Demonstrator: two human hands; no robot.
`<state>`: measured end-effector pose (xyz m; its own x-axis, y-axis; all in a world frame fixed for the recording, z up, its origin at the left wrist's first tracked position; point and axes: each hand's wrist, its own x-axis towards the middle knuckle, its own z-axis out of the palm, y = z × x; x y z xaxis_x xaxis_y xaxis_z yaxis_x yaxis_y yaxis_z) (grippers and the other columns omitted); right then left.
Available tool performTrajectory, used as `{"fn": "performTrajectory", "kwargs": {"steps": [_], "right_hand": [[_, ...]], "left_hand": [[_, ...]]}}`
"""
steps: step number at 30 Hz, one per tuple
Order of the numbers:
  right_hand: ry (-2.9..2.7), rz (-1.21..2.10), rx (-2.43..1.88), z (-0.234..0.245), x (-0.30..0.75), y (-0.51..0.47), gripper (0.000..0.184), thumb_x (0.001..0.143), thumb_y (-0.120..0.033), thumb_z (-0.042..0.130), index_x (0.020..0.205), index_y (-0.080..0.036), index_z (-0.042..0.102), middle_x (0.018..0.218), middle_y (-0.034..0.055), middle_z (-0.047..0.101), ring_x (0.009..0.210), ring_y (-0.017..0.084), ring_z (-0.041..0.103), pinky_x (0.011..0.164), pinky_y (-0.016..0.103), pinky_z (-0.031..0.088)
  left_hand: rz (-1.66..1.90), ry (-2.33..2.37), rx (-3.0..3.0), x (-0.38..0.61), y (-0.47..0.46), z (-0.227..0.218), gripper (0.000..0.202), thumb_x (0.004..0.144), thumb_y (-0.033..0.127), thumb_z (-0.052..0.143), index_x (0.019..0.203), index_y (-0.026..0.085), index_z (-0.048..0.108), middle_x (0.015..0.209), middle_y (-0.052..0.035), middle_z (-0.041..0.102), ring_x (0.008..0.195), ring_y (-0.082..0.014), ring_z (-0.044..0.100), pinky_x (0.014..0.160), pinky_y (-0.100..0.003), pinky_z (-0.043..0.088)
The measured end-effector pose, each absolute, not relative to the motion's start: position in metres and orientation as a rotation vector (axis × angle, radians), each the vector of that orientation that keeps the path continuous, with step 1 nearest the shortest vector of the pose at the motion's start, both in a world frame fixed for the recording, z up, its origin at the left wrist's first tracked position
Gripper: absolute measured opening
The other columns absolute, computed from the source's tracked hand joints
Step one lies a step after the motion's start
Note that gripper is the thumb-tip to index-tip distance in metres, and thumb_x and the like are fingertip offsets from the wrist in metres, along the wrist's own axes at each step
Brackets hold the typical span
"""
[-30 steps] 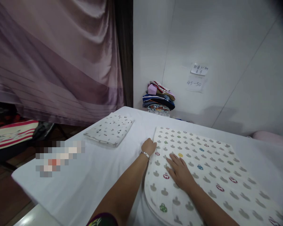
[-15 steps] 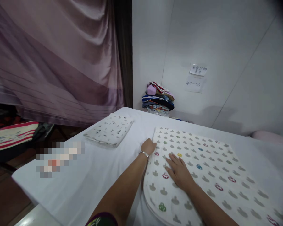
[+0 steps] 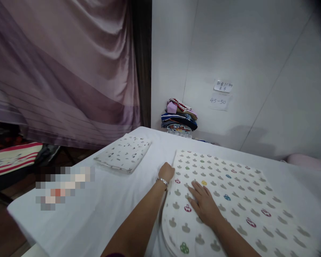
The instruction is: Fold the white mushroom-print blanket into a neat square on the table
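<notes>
**Item 1: printed cloth**. It is white with rows of small grey motifs and a few coloured ones. It lies flat on the white-covered table, right of centre, and appears doubled, with a rounded near-left corner.

**Handling (judged).** Light, soft and limp, with no stiffness of its own. Likely to slide and ruck on the smooth table cover, and layers may shift apart. Not fragile. Best taken at a hem or corner, pinching all layers together while a flat palm pins the rest.

**Hands.**
- Left hand, with a bracelet on the wrist, is curled at the cloth's left edge. Its fingertips are hidden behind the knuckles, so whether they pinch the hem cannot be told.
- Right hand lies palm down on the cloth with fingers spread, holding nothing.

**Nearby.**
- 1 folded cloth, speckled, at the table's far left, well apart from the hands.
- 1 stack of clothes against the wall.
- 2 paper notes on the wall above it.
- A mauve curtain on the left.

**Hidden or unclear.**
- The cloth's near and right edges are cut off by the frame, so the layer count is uncertain.
- The motifs are too small to identify.
- The upper note is illegible.
- A pixelated patch sits by the table's left side.
- A pale pink shape at far right cannot be made out.
</notes>
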<state>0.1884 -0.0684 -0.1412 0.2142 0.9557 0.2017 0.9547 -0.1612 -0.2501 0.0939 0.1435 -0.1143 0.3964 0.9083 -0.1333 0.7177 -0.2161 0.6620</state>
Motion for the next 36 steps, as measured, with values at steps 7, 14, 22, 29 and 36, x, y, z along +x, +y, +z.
{"fn": "performTrajectory", "kwargs": {"steps": [7,14,22,29,36], "right_hand": [[-1.785,0.038,-2.195,-0.14,0.188,-0.068,0.049,0.091,-0.049,0.029,0.132,-0.027,0.045,0.143,0.0026,0.032,0.133,0.023,0.025,0.107,0.044,0.021],[-1.786,0.032,-2.211,-0.139,0.188,-0.068,0.049,0.091,-0.048,0.029,0.131,-0.026,0.046,0.144,0.0025,0.032,0.133,0.022,0.025,0.107,0.043,0.021],[-1.793,0.036,-2.175,-0.137,0.187,-0.069,0.046,0.091,-0.044,0.032,0.131,-0.026,0.046,0.143,0.0039,0.033,0.133,0.023,0.026,0.107,0.045,0.021],[-1.643,0.218,-2.162,-0.126,0.181,-0.07,0.044,0.087,-0.041,0.041,0.124,-0.022,0.053,0.139,0.008,0.039,0.131,0.026,0.029,0.106,0.049,0.022],[-1.755,0.383,-1.851,-0.095,0.109,-0.11,0.039,0.085,-0.035,0.047,0.122,-0.021,0.054,0.132,0.008,0.047,0.122,0.022,0.04,0.103,0.039,0.032]], "left_hand": [[0.235,1.286,1.884,0.102,0.158,-0.111,0.021,0.075,0.028,0.057,0.084,0.009,0.061,0.078,-0.0078,0.068,0.065,-0.0135,0.062,0.055,-0.021,0.045],[0.2,1.34,2.058,0.097,0.157,-0.105,0.018,0.071,0.021,0.055,0.084,0.011,0.063,0.099,-0.0156,0.065,0.094,-0.0232,0.061,0.072,-0.026,0.044],[0.133,1.329,2.179,0.095,0.156,-0.102,0.023,0.072,0.022,0.05,0.087,0.012,0.063,0.101,-0.015,0.065,0.095,-0.0223,0.06,0.073,-0.025,0.042],[0.147,1.355,2.247,0.1,0.149,-0.098,0.028,0.072,0.025,0.049,0.095,0.014,0.061,0.105,-0.0153,0.063,0.096,-0.0252,0.06,0.073,-0.029,0.043],[0.087,1.273,2.272,0.101,0.157,-0.1,0.032,0.072,0.027,0.05,0.096,0.01,0.062,0.11,-0.0183,0.061,0.101,-0.0254,0.058,0.077,-0.027,0.042]]}}
